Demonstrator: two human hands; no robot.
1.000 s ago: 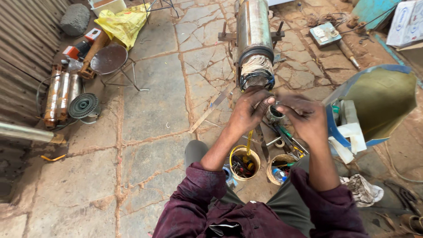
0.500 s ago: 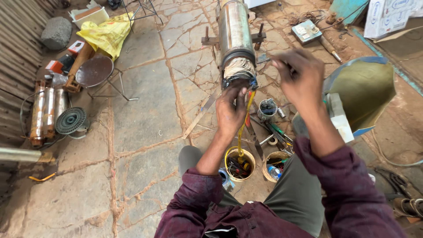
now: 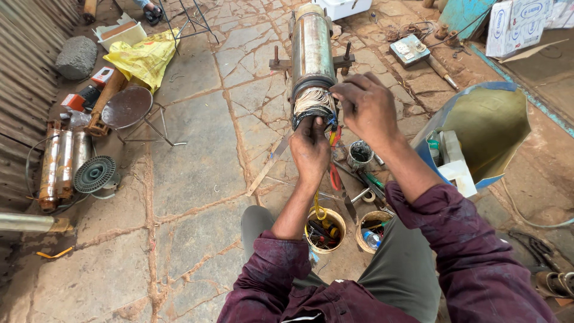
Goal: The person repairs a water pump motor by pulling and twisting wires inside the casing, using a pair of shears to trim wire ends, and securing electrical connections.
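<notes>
A steel motor cylinder (image 3: 311, 51) lies on the cracked stone floor (image 3: 191, 173), its near end showing pale copper windings (image 3: 312, 101). The left hand (image 3: 310, 149) presses against that end from below; the right hand (image 3: 366, 107) pinches at the windings' edge. Two small tubs of tools (image 3: 326, 230) sit between the knees.

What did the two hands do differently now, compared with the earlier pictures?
The right hand, raised off to the side before, has come in to the winding end of the steel motor cylinder. The left hand has moved up against it. The small buckets stayed put.
</notes>
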